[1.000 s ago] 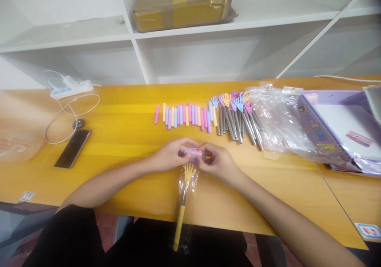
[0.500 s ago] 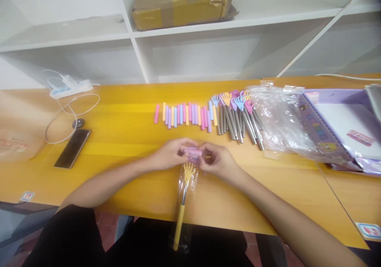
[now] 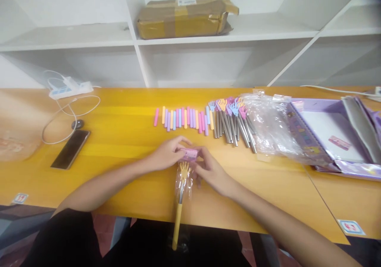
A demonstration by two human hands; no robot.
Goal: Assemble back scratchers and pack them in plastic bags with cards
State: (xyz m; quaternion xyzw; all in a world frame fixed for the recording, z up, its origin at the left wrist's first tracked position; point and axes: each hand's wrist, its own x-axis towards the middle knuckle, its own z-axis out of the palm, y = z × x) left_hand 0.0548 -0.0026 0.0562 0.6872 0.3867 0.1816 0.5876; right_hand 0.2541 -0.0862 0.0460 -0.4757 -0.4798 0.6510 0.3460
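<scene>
A pink printed card (image 3: 189, 154) sits at the top of a clear bag holding a yellow hand-shaped scratcher (image 3: 177, 223), whose handle hangs past the table's front edge. My left hand (image 3: 168, 153) pinches the card's left side between thumb and fingers. On the right side, my right hand (image 3: 212, 172) has its fingers bent round the card and bag edge. Beyond my hands lies a row of pink, yellow, blue and purple sticks (image 3: 181, 118). Metal-stemmed scratchers with coloured hand-shaped heads (image 3: 233, 120) are piled to the right of it.
Clear plastic bags (image 3: 269, 126) lie beside the pile. A purple box (image 3: 312, 134) with a pink card inside stands at the right. A phone (image 3: 70, 149), a cable and a power strip (image 3: 71, 89) are at the left. A cardboard parcel (image 3: 184, 18) rests on the shelf.
The view has shifted a little. My right hand has moved slightly lower along the bag's edge, its fingers more spread. My left hand still pinches the card.
</scene>
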